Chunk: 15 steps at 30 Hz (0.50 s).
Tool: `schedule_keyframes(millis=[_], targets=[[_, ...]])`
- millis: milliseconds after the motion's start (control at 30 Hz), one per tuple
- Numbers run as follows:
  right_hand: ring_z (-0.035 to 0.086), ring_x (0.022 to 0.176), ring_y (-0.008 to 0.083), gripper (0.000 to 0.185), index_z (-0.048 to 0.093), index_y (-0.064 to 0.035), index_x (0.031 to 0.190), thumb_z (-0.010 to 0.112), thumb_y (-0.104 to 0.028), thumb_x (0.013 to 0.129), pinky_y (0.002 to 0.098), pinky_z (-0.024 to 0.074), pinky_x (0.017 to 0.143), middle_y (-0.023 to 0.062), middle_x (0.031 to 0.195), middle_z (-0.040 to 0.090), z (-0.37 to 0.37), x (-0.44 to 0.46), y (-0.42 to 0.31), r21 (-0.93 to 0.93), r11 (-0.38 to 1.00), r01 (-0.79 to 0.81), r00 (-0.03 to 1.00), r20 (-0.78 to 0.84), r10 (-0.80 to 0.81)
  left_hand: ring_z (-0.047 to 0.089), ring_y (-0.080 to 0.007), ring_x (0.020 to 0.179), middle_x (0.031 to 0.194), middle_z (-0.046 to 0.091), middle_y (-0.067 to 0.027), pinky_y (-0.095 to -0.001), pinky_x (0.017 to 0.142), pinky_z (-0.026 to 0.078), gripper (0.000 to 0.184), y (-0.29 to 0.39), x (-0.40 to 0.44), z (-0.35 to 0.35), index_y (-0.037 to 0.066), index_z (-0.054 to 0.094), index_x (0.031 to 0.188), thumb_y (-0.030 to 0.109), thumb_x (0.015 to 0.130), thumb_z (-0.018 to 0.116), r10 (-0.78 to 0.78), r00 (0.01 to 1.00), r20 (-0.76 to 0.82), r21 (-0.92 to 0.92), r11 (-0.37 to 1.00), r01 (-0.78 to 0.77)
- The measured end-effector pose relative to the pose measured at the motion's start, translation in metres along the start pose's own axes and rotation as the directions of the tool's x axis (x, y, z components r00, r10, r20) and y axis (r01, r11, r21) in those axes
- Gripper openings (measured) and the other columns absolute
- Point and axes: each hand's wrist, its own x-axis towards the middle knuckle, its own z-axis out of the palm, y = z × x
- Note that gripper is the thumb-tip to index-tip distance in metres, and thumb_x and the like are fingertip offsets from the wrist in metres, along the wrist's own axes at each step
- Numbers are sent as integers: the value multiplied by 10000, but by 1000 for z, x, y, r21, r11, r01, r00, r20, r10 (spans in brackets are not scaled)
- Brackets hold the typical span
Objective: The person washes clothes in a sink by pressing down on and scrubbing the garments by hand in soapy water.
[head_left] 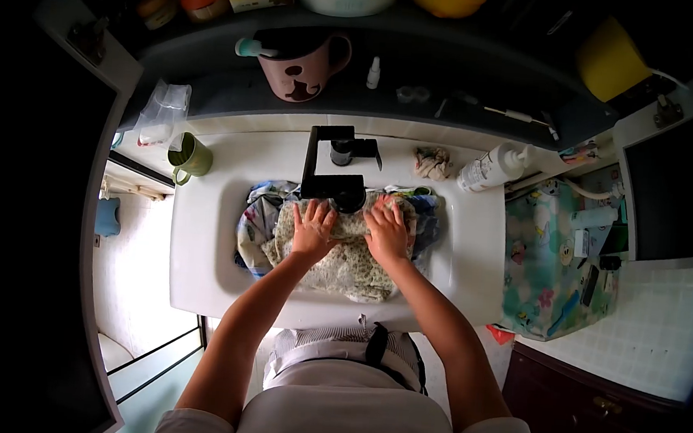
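Note:
Wet patterned cloth (350,270) lies bunched in the white sink (456,266), over other colourful cloth (258,218) that shows at its left and back. My left hand (314,229) rests on the cloth left of centre, its fingers spread and pointing toward the faucet. On the right side my right hand (386,232) presses on the same cloth, fingers apart too. Between and just beyond my hands stands the black faucet (333,184), its spout end over the cloth's back edge.
A green mug (191,158) stands at the sink's left rim, a white pump bottle (490,169) and a crumpled cloth (433,164) at the right rear. Above, a dark shelf (210,92) holds a pink mug (299,70). Right of the sink is a patterned cover (534,264) with small items.

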Motion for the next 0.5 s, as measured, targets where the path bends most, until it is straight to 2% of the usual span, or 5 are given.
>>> schedule_keyframes(millis=[67, 100, 167, 233, 500], targets=[[552, 1063, 242, 292, 651, -70, 1032, 683, -109, 745, 447, 258, 1112, 95, 1040, 626, 3, -7, 3, -9, 999, 38, 999, 39, -38, 367, -281, 1283, 1279, 478, -87, -595, 1093, 138, 575, -8, -1, 3, 138, 530, 1239, 369, 740, 696, 68, 997, 41, -121, 991, -63], [581, 984, 232, 249, 662, -69, 997, 664, -85, 748, 444, 276, 1106, 78, 961, 640, 0, -13, 0, 2, 999, 53, 997, 51, -53, 501, -257, 1107, 1069, 560, -61, -517, 1067, 253, 346, -7, -8, 1, 123, 598, 1071, 238, 754, 671, 142, 982, -122, -64, 987, -150], [618, 832, 226, 167, 666, -67, 928, 621, -58, 767, 414, 377, 1026, 63, 827, 650, -11, -27, -8, 75, 992, 104, 994, 31, -107, 536, -257, 1037, 1007, 580, -59, -481, 1026, 308, 293, -12, -22, 13, 120, 608, 1015, 215, 744, 668, 202, 969, -142, -88, 972, -216], [606, 862, 220, 147, 651, -70, 918, 624, -69, 773, 397, 409, 950, 58, 845, 633, -18, -45, -16, 108, 985, 136, 990, 11, -138, 572, -258, 948, 918, 597, -64, -413, 927, 395, 210, -9, -35, 7, 109, 613, 924, 180, 732, 659, 247, 953, -175, -136, 953, -272], [539, 820, 262, 118, 513, -62, 861, 612, -119, 833, 373, 432, 741, 93, 851, 522, -42, -85, -57, 215, 966, 146, 988, -83, -131, 594, -331, 874, 898, 613, -117, -411, 711, 486, 345, -7, -77, -5, 63, 612, 937, 377, 810, 673, 225, 974, -4, -465, 862, -201]])
